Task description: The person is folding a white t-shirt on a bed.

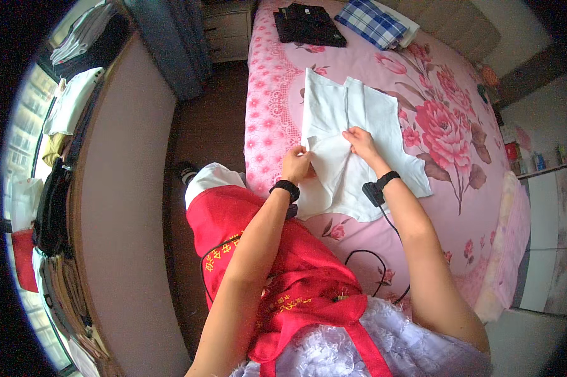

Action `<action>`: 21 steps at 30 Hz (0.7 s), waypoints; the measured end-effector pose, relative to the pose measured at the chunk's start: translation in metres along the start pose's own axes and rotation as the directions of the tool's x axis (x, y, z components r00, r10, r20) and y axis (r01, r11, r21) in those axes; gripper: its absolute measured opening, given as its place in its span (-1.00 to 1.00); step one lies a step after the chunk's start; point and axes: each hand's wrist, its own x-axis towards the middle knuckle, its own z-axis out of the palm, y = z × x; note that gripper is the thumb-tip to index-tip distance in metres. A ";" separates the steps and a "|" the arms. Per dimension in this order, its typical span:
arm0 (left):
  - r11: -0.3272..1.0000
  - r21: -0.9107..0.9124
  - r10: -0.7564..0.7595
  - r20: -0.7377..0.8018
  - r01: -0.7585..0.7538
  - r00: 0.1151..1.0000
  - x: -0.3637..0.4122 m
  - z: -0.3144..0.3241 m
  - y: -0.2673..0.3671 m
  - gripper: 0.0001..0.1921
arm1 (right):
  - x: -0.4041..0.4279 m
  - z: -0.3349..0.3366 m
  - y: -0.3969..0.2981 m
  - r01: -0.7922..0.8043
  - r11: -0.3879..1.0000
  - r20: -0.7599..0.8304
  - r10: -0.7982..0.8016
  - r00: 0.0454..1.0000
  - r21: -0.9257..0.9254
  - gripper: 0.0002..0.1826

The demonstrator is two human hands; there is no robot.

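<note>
A white cloth garment (373,110), perhaps a shirt, is spread over the pink floral bedspread (453,188) before me. My left hand (297,165) pinches its left edge, where part of the cloth is lifted and turned over. Near the garment's middle, my right hand (361,144) grips a fold between thumb and fingers. Creases run between the two hands, and the far end lies flat with a notch in its edge. The fingertips of my left hand are partly hidden by the cloth. Both wrists wear black straps, and a cable trails from the right one.
Folded black clothing (311,28) and a blue plaid folded cloth (370,23) rest at the bed's far end. Clothes lie along the windowsill (88,188) at left. A blue-grey curtain (177,47) hangs beside a drawer cabinet (227,35). My red apron (241,212) touches the bedside.
</note>
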 end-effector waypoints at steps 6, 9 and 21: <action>0.934 0.357 0.089 -0.136 -0.035 0.987 -0.029 0.008 0.034 -0.93 | -0.035 0.015 -0.024 0.227 0.750 -0.222 -0.446 0.867 -0.621 -0.64; 0.936 0.351 0.036 -0.157 0.022 0.987 -0.030 0.003 0.032 -0.75 | -0.066 0.036 -0.051 0.373 0.598 -0.042 -0.564 0.825 -0.710 -0.53; 0.675 0.681 0.521 -0.167 -0.284 0.837 -0.018 0.017 0.025 -0.84 | -0.133 0.039 -0.007 0.497 0.404 0.304 -0.454 0.838 -0.768 -0.24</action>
